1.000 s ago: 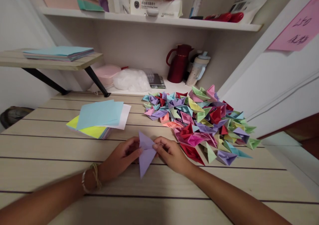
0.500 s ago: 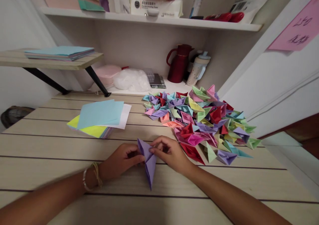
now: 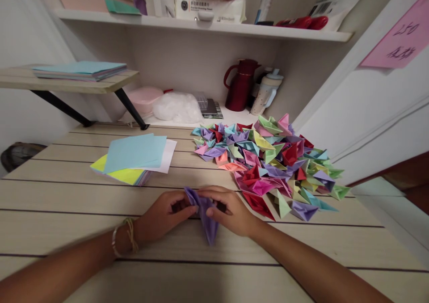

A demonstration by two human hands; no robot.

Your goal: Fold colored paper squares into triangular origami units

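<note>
A purple folded paper boat (image 3: pixel 208 225) is held between my two hands just above the table, its lower tip pointing toward me. My left hand (image 3: pixel 172 211) pinches its left side between thumb and fingers; a bracelet and a yellowish band circle that wrist. On the other side, my right hand (image 3: pixel 229 209) grips the paper with the thumb in front and the fingers curled behind. Part of the boat is covered by the fingers. Right of my right hand lies a heap of colourful paper boats (image 3: pixel 264 160), with a red boat (image 3: pixel 258 204) nearest to it.
Loose paper sheets (image 3: pixel 134 153) in blue, yellow and white lie at the left on the slatted table (image 3: pixel 83 231). More paper (image 3: pixel 80 70) is stacked on a small raised shelf. A red jug (image 3: pixel 239 86) and a pale bottle (image 3: pixel 266 93) stand at the back.
The purple paper has turned, and its lower tip has swung to the right and up. My right hand's fingers have moved further around it; my left hand has barely shifted.
</note>
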